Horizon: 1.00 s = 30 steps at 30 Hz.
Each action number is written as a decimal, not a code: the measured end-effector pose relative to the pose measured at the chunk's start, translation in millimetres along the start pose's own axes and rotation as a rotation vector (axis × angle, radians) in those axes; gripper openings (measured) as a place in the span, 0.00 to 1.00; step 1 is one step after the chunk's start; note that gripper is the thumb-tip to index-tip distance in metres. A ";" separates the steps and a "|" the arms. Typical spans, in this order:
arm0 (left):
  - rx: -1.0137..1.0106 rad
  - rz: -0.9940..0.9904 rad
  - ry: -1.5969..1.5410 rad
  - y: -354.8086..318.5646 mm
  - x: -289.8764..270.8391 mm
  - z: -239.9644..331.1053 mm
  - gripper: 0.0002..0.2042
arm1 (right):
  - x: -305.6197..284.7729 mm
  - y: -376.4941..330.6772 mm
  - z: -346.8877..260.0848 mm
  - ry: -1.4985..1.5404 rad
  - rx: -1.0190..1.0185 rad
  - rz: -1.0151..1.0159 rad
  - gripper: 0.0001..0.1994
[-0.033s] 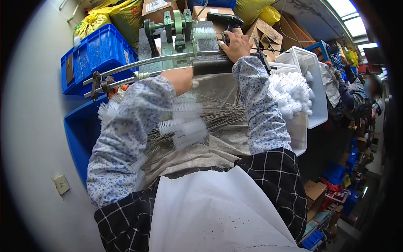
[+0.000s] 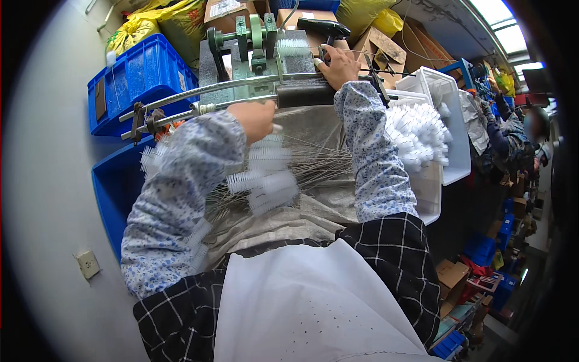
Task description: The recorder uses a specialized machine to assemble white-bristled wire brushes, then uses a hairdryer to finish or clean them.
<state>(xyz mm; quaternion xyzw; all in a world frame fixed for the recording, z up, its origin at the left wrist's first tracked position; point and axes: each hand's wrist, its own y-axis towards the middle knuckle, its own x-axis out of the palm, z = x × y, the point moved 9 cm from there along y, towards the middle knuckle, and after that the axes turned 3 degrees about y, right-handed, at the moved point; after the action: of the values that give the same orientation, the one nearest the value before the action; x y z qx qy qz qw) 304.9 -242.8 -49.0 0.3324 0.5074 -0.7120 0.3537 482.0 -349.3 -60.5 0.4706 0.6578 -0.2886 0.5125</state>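
Note:
My left hand (image 2: 252,119) is closed, just on my side of the metal rail (image 2: 241,105). A pale tip shows at its lower right; whether it is a finger cover or something held I cannot tell. My right hand (image 2: 341,67) curls its fingers over a dark metal piece (image 2: 324,55) beside the bench machine (image 2: 256,39). A white cover wraps one of its fingertips. A white bristle brush (image 2: 293,47) lies across the machine, left of that hand. Below my hands, several wire-stemmed white brushes (image 2: 274,181) rest on grey cloth (image 2: 289,223).
White bins (image 2: 449,157) at the right hold a pile of white brushes (image 2: 416,133). Blue crates (image 2: 142,75) stand at the left by the wall. A black hair dryer (image 2: 322,27) and cardboard boxes (image 2: 380,48) are behind the machine. Another person (image 2: 512,133) is at far right.
My left hand has drawn slightly left and toward me, away from the rail, and its sleeve has moved along. My right hand has stayed nearly in place.

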 end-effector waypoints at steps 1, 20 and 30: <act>0.043 0.020 -0.038 -17.5 -6.2 2.8 0.11 | -1.0 0.3 -3.1 0.063 -0.013 -0.013 0.22; -0.538 0.628 -0.322 -261.2 61.2 -101.7 0.10 | 29.7 -5.8 -104.8 0.132 -0.154 0.066 0.12; -0.637 0.590 -0.452 -261.2 75.8 -116.6 0.04 | 15.5 -6.8 -76.1 0.076 -0.154 0.026 0.15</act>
<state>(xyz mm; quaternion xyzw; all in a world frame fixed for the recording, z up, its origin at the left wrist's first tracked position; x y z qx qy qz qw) 58.5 -82.4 -15.6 0.1744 0.4949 -0.4450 0.7257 444.7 -281.3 -52.4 0.4487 0.6910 -0.2122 0.5255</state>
